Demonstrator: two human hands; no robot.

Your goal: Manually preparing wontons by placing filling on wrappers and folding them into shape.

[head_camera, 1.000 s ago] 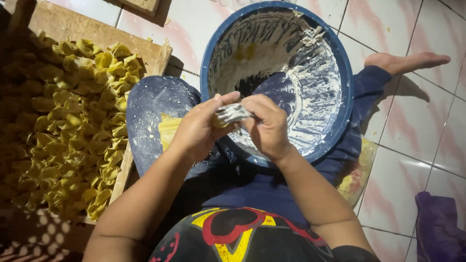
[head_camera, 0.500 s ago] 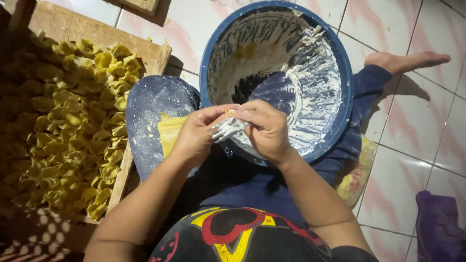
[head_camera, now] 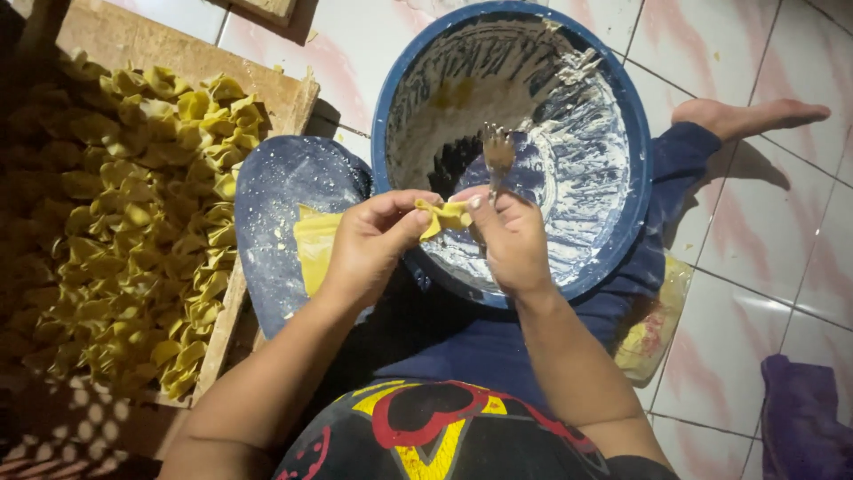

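My left hand [head_camera: 369, 240] and my right hand [head_camera: 510, 238] pinch a small yellow dough wrapper [head_camera: 446, 215] between their fingertips, just over the near rim of a big blue bowl [head_camera: 622, 124]. My right hand also holds a fork [head_camera: 497, 156] upright, its tines smeared with white filling. The bowl's inside is coated with white paste. A stack of flat yellow wrappers [head_camera: 313, 249] lies on a floured blue plate [head_camera: 280, 204] just left of my left hand.
A wooden tray [head_camera: 133, 44] at the left is heaped with several folded yellow dumplings [head_camera: 133, 222]. My legs in blue trousers stretch under the bowl, with a bare foot [head_camera: 751, 116] on the pink-white tiles. A plastic bag [head_camera: 653, 329] lies by my right thigh; purple cloth [head_camera: 804, 418] at bottom right.
The fork has swung from lying across the wrapper to standing upright in my right hand. The wrapper, earlier covered by filling and fingers, is folded and stretched between both hands.
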